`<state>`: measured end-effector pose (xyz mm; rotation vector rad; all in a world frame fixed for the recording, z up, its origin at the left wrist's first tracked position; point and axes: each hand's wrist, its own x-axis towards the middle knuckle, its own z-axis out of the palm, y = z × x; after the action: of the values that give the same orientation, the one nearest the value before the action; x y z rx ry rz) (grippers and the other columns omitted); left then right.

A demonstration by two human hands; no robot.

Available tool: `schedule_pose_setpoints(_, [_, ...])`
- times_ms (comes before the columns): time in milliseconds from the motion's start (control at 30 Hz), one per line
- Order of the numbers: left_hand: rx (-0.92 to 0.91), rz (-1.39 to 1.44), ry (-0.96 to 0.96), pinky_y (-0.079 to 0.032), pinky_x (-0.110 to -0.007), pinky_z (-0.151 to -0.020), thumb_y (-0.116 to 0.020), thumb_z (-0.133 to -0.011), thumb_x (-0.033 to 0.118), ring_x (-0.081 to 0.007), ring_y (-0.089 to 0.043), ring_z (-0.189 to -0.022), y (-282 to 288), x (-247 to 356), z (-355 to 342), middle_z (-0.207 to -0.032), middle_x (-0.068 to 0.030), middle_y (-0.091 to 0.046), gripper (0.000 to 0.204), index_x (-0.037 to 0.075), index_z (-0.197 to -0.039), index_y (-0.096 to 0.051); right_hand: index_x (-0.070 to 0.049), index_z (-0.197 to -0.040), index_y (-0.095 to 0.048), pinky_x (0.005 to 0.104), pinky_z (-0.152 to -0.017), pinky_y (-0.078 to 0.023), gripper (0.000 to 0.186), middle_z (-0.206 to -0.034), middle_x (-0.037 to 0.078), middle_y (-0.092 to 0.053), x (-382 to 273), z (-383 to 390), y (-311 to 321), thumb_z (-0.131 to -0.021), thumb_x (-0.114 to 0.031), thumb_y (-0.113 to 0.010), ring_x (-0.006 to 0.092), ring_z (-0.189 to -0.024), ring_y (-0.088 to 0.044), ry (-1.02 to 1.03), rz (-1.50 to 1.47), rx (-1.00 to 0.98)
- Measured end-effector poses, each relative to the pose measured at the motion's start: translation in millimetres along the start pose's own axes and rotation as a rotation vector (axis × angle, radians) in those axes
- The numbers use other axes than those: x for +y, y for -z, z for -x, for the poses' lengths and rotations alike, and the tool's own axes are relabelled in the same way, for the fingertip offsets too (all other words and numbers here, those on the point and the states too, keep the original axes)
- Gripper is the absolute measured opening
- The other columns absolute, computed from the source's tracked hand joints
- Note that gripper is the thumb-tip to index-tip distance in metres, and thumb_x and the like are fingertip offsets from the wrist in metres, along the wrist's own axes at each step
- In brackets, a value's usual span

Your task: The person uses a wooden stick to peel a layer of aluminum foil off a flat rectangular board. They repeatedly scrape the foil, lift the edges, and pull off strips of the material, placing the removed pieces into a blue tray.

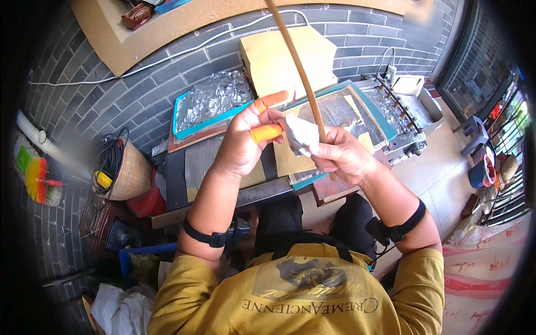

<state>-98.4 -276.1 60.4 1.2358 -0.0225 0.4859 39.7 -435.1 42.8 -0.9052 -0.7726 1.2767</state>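
My left hand, with orange covers on two fingers, is raised near the middle, one covered finger stretched out and others curled at the edge of a crumpled whitish piece. My right hand grips a long thin wooden stick and has its thumb on the whitish piece. The stick rises diagonally past the top of the view. Below my hands lies a tan sheet, beside a teal-edged tray with a grey, partly see-through surface.
A blue tray of crumpled foil stands behind left, near a beige box. A basket with cables and a red bucket are at left. A metal device is right of the trays, a small stool beyond.
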Motion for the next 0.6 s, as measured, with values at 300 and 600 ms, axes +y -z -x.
schedule_pose_setpoints(300, [-0.197, -0.309, 0.125, -0.045, -0.023, -0.075, -0.060, -0.082, 0.001, -0.0130, -0.058, -0.085, 19, 13, 11, -0.098, -0.0124, -0.060, 0.064, -0.004, -0.139, -0.030, 0.001, -0.097, -0.063, 0.0206, -0.039, -0.020, 0.019, -0.059, -0.004, -0.048, -19, -15, -9, -0.081, -0.008, -0.069, 0.0026, -0.045, -0.033, -0.180, 0.337, 0.104])
schedule_pose_setpoints(600, [0.177, -0.596, 0.240, -0.037, -0.019, -0.060, -0.068, -0.080, 0.005, -0.0053, -0.052, -0.070, 80, 23, 47, -0.083, -0.0026, -0.060, 0.061, 0.003, -0.134, -0.041, -0.001, -0.103, -0.060, 0.0188, -0.041, -0.022, 0.018, -0.061, -0.007, -0.042, -19, -5, -8, -0.086, -0.008, -0.062, 0.0024, -0.046, -0.033, -0.098, 0.584, 0.269])
